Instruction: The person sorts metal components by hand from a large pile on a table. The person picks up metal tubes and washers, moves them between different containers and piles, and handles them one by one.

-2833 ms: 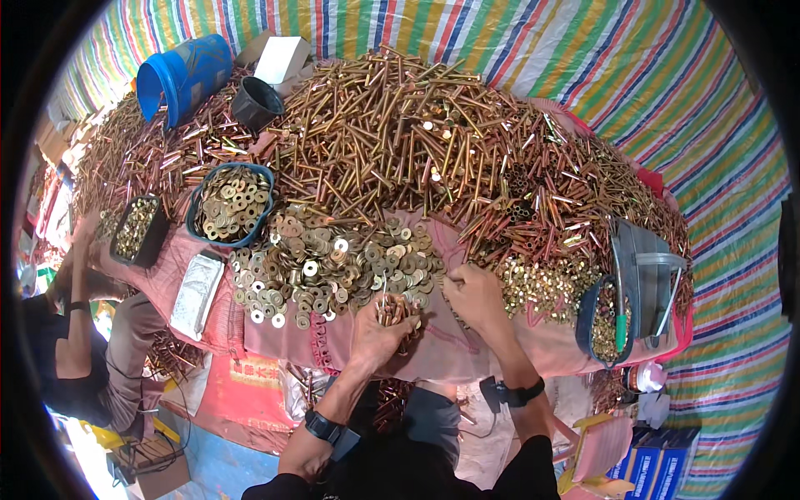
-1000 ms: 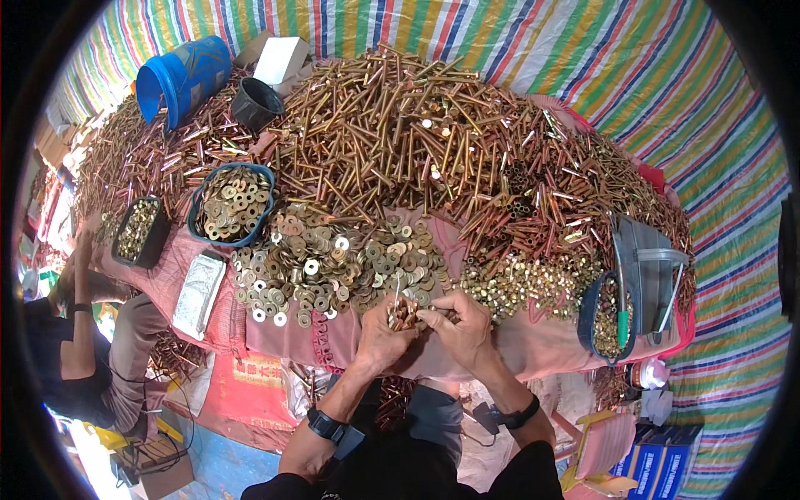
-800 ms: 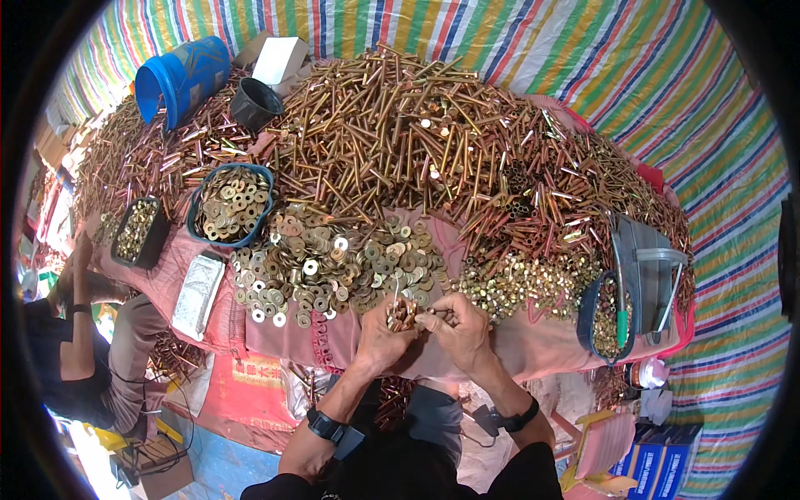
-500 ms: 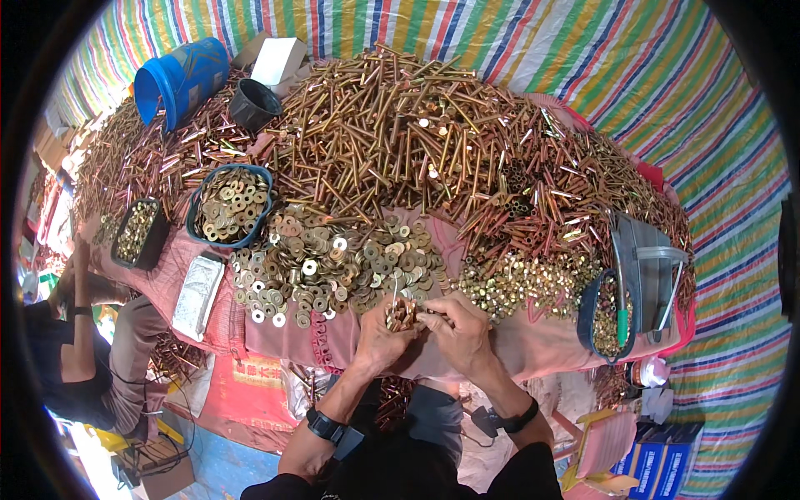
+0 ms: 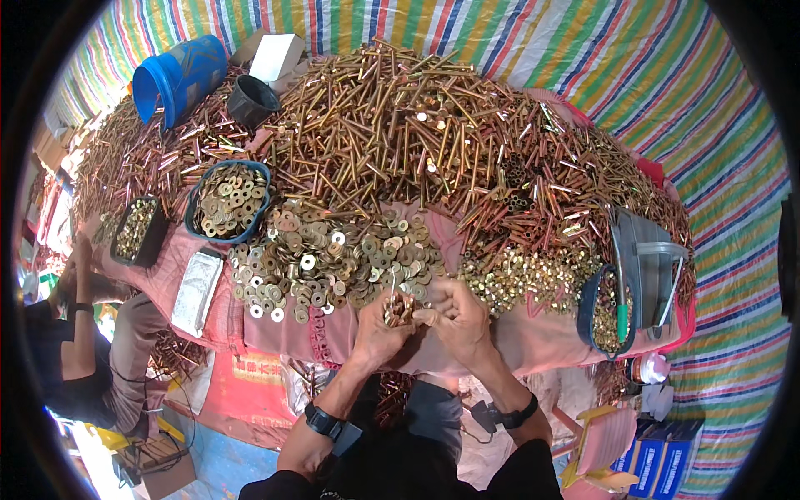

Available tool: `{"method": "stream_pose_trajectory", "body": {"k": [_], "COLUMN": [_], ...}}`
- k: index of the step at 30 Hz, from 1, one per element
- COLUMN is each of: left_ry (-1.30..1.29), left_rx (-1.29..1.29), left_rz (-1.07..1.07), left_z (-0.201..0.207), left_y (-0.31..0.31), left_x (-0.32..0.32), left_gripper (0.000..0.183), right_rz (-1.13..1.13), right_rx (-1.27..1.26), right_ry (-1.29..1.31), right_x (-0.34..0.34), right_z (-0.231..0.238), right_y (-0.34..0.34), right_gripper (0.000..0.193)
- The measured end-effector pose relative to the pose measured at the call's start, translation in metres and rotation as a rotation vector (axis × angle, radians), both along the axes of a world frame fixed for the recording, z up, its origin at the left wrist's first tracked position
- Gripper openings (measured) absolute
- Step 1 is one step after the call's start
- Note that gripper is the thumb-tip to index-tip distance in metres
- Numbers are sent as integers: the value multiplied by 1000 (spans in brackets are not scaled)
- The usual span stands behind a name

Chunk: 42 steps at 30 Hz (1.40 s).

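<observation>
1. A small bundle of brass-coloured bolts with washers on them [image 5: 398, 310] sits at the near edge of the table, gripped in the curled left hand [image 5: 379, 333]. The right hand [image 5: 457, 321] touches it from the right, fingertips pinched on a small piece that is too small to make out.
2. Just beyond the hands spreads a loose heap of flat brass washers [image 5: 329, 262] on the pink cloth table cover [image 5: 275, 321]; it looks large, so much appears still unsorted.
3. To the right lies a scatter of small yellow nuts [image 5: 525, 275], and beside it a dark blue tub of small parts [image 5: 604, 312].
4. Far behind rises a great mound of long brass bolts [image 5: 400, 133], barely reduced as far as can be judged.
5. On the left, a round blue bowl of washers [image 5: 229, 200] stands filled, with a black tray of small parts [image 5: 136, 229] farther left.
6. A seated person [image 5: 83, 358] works at the far left.
</observation>
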<state>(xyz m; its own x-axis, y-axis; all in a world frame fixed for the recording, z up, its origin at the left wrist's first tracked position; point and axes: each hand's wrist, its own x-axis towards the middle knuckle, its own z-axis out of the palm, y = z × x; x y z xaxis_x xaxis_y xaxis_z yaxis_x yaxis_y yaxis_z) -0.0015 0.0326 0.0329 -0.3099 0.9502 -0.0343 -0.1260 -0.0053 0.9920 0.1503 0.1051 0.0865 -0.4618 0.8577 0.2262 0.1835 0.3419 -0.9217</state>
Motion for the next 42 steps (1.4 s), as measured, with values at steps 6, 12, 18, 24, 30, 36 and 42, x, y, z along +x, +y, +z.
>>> {"method": "stream_pose_trajectory", "body": {"k": [6, 12, 18, 24, 30, 36, 42], "left_ry": [88, 52, -177, -277, -163, -211, -216], "left_rx": [61, 65, 32, 117, 121, 90, 71], "left_rz": [3, -10, 33, 122, 152, 63, 16], "left_z": [3, 0, -6, -12, -2, -5, -11], "left_y": [-3, -4, -19, -22, -25, -25, -24], "left_x": [-1, 0, 4, 8, 7, 1, 0], "left_gripper": [28, 25, 27, 32, 28, 28, 29], "right_rz": [57, 15, -156, 76, 270, 18, 60], "right_rx": [362, 95, -268, -488, -508, 297, 333], "right_ry": [-232, -43, 189, 93, -319, -314, -513], "right_x": [4, 8, 33, 65, 52, 5, -11], "right_z": [-2, -7, -16, 2, -5, -40, -48], "right_y": [6, -1, 11, 19, 14, 36, 39], "right_gripper": [30, 19, 19, 16, 9, 19, 25]}}
